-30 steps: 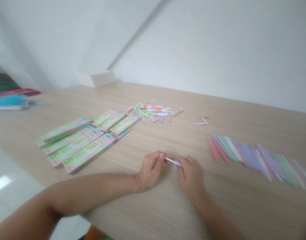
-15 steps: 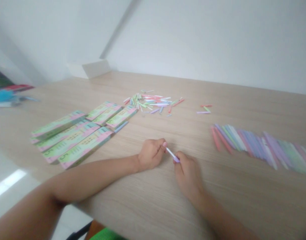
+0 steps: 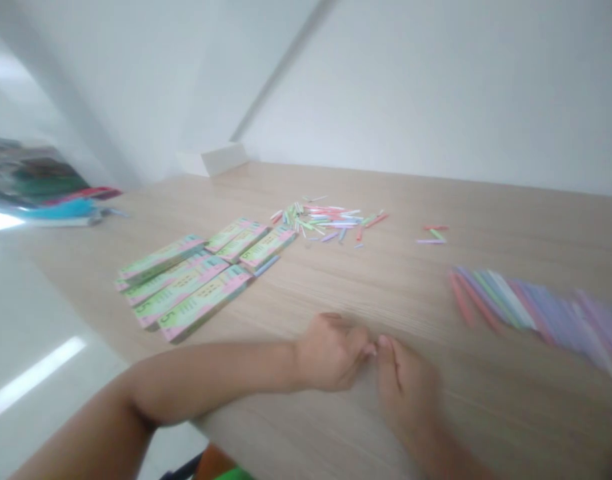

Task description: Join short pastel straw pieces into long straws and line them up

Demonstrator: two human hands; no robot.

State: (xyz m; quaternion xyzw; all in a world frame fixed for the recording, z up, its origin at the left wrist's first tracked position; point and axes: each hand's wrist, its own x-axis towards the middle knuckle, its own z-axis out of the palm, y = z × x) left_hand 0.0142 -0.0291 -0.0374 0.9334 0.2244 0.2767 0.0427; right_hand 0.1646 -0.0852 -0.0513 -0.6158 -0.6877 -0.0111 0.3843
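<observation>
Since the earlier frames, the left hand [image 3: 331, 353] and right hand [image 3: 410, 380] have closed the gap between them, and the slim white-and-lilac stick that spanned it has gone from sight. It lies, as far as shows, between the meeting fingertips. The fingers of both hands are drawn into a tight pinch; whether each has hold of the stick I cannot tell. The row of pastel sticks [image 3: 519, 300] to the right of the fingers is blurred and cut off by the frame edge. Beyond the fingers lie a scattered heap of short coloured sticks [image 3: 331, 217] and three loose ones [image 3: 436, 234]. Left of them, green-and-pink boxes [image 3: 206, 303] sit in two groups, their print unreadable. All rest on a pale wood-grain desk [image 3: 296, 300], with a white wall [image 3: 436, 87] behind and shiny floor [image 3: 36, 373] at lower left.
</observation>
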